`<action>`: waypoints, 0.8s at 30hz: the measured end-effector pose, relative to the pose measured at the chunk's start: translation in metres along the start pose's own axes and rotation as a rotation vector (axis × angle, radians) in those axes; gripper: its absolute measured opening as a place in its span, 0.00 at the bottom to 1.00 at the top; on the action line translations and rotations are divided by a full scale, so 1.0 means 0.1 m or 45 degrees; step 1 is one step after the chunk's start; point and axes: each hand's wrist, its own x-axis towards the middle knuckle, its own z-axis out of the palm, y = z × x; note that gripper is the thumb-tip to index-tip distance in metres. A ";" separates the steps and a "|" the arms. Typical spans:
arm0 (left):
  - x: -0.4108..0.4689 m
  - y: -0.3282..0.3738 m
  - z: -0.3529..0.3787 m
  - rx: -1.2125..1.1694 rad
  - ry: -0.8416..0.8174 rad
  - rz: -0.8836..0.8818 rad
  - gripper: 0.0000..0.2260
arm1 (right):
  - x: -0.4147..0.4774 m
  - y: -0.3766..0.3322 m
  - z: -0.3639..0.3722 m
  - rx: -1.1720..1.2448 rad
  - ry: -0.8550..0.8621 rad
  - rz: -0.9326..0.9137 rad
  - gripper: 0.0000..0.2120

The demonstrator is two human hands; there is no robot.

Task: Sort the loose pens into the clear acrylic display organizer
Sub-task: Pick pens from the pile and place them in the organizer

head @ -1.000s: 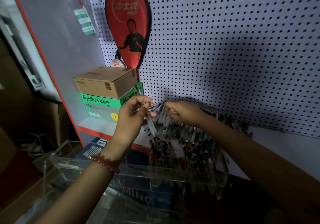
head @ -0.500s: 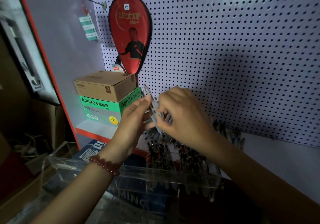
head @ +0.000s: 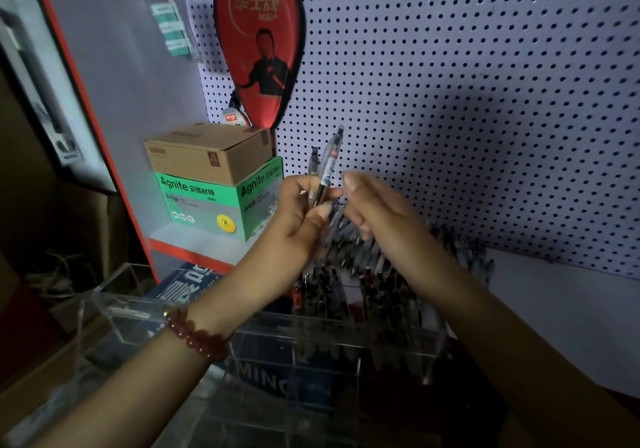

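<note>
Parting from the left hand (head: 298, 219), the right hand (head: 381, 219) is blurring, its grip unreadable. The left is clamping two clear plastic pens (head: 327, 167) upright.

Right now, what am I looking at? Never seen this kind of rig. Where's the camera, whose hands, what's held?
No machine here: a person works with two bare hands. The view comes from one wide-angle camera worn on their head, looking forward and down. The left hand, the one with the red bead bracelet, grips two clear pens in its fingers, pointing up. The right hand is beside it with curled fingers; it is too blurred to tell whether it holds anything. Below them a clear acrylic organizer holds rows of pens, with a pile of loose pens behind it. At the back are a pegboard with a red paddle case, and a brown carton on a green box.
</note>
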 end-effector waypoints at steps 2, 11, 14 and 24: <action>-0.03 0.00 0.03 0.042 -0.113 0.006 0.08 | -0.02 -0.02 0.05 0.053 -0.047 -0.029 0.11; -0.07 0.01 -0.01 0.065 -0.375 -0.038 0.26 | -0.01 -0.03 0.06 -0.275 0.274 -0.240 0.14; -0.08 -0.03 -0.23 0.354 -0.580 -0.175 0.38 | -0.06 -0.06 -0.08 -0.570 0.438 -0.379 0.11; -0.13 -0.30 -0.22 0.706 -0.656 -0.319 0.27 | -0.32 0.09 -0.14 -0.765 0.038 -0.164 0.09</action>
